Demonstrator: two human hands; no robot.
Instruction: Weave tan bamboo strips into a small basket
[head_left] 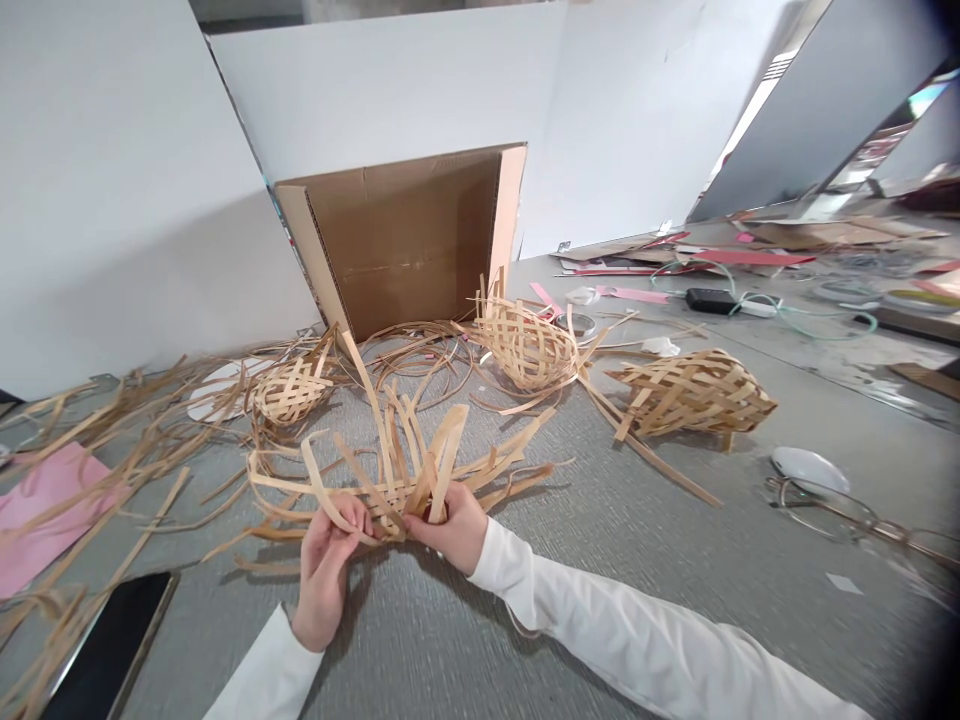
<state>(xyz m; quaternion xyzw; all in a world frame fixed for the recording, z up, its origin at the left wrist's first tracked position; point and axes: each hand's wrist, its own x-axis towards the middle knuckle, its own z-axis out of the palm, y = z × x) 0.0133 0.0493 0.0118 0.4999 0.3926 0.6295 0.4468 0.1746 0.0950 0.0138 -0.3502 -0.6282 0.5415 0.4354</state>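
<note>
Weave (pixel 390 480) of tan strips sits gripped between both hands, near the table's (pixel 615 540) front edge, loose ends fanning up and out. Left hand (pixel 326 570) and right hand (pixel 454 525) closed on its base, fingers (pixel 337 515) pinching strips from either side. Beyond: two woven pieces (pixel 525 345) (pixel 292 392), third (pixel 694 395) toward right. Glasses (pixel 825 510) right, phone (pixel 112 650) front-left corner, cardboard (pixel 405 240) at back.

White left sleeve (pixel 268 668), matching right sleeve (pixel 622 620)
</note>
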